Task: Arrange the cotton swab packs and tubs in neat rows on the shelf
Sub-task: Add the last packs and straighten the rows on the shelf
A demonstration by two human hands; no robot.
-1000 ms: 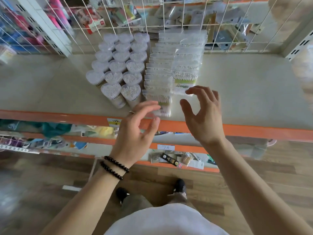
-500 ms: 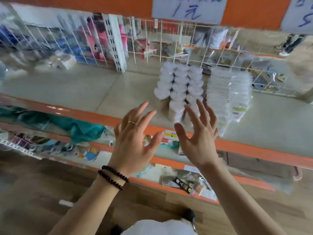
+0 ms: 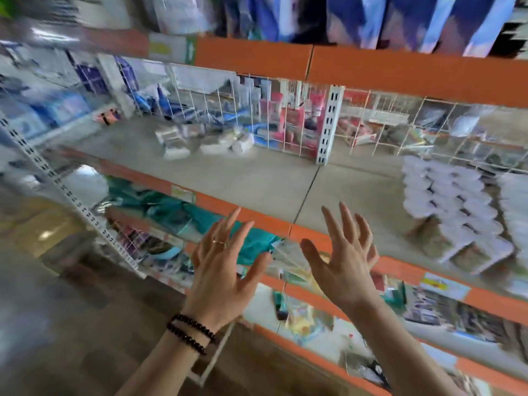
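Blurred shelf point(image 3: 257, 178); tubs point(image 3: 451, 201) smeared, packs point(image 3: 517, 201) cut off right.

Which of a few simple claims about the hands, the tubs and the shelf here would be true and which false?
1. Both hands are empty, fingers spread. True: the left hand and right hand hold nothing.
2. The right hand is gripping a tub. False: it is raised in front of the shelf's edge, apart from the tubs.
3. The tubs stand in rows at the right of the shelf. True.
4. The left wrist is bare. False: it wears a dark bead bracelet.
5. The shelf's front edge is blue. False: it is orange.
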